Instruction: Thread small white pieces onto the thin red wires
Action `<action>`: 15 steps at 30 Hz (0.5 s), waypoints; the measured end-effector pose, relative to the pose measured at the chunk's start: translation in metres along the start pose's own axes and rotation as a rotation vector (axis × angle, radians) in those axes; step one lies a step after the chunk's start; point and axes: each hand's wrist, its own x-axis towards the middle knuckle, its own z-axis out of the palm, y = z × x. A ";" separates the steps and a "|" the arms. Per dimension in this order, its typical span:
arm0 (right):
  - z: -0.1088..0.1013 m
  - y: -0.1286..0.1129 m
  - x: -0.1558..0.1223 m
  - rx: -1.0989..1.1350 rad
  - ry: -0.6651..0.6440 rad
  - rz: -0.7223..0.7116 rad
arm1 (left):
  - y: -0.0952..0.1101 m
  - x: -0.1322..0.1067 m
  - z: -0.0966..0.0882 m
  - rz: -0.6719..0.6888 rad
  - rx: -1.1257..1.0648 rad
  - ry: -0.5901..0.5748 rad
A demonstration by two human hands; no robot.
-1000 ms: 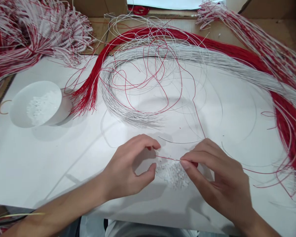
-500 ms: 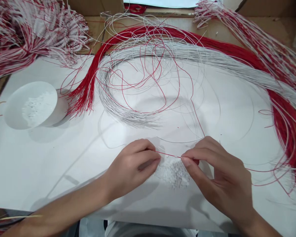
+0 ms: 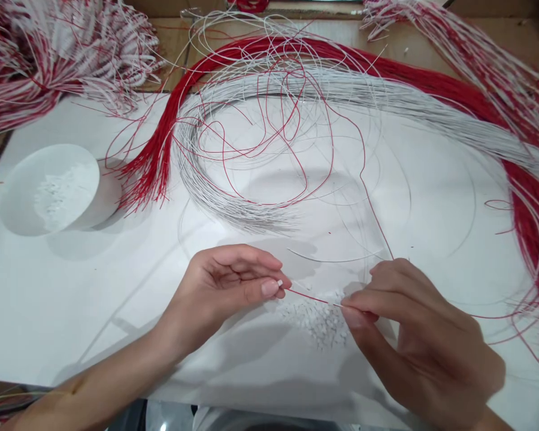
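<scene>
Your work surface is a white sheet [image 3: 130, 251], with brown cardboard [image 3: 420, 57] along its far side. A white bowl [image 3: 110, 194] stands at the left of the sheet, tilted toward you in view, with small white pieces [image 3: 65, 194] inside. A red wire bundle [image 3: 163, 140] and a white wire bundle [image 3: 206, 191] arc across the far part of the sheet and run off at the right. Mixed red-and-white wires lie in one heap [image 3: 45, 75] at the far left and one bundle [image 3: 480, 66] at the far right. A loose pile [image 3: 323, 326] of white pieces lies on the sheet between your hands, on your side of the wire.

Your left hand [image 3: 227, 284] enters from the lower left, fingers curled loosely; its thumb and forefinger pinch a small white piece [image 3: 280, 283]. Your right hand [image 3: 417, 326] enters from the lower right, back uppermost; its thumb and forefinger grip a red wire [image 3: 309, 296]. The wire spans the gap between both sets of fingertips, above the pile.
</scene>
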 end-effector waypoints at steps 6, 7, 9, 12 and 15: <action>0.000 -0.003 0.001 -0.053 -0.027 0.017 | -0.001 0.000 0.000 -0.015 -0.039 -0.024; 0.000 -0.004 0.001 -0.056 -0.027 0.026 | -0.002 0.000 0.000 -0.019 -0.037 -0.026; 0.001 -0.005 0.002 -0.060 -0.026 0.036 | -0.002 0.000 0.000 -0.024 -0.034 -0.029; 0.001 -0.006 0.003 -0.067 -0.023 0.034 | -0.001 0.000 0.000 -0.021 -0.039 -0.034; 0.002 -0.005 0.003 -0.077 -0.026 0.028 | 0.000 -0.001 0.000 -0.019 -0.055 -0.039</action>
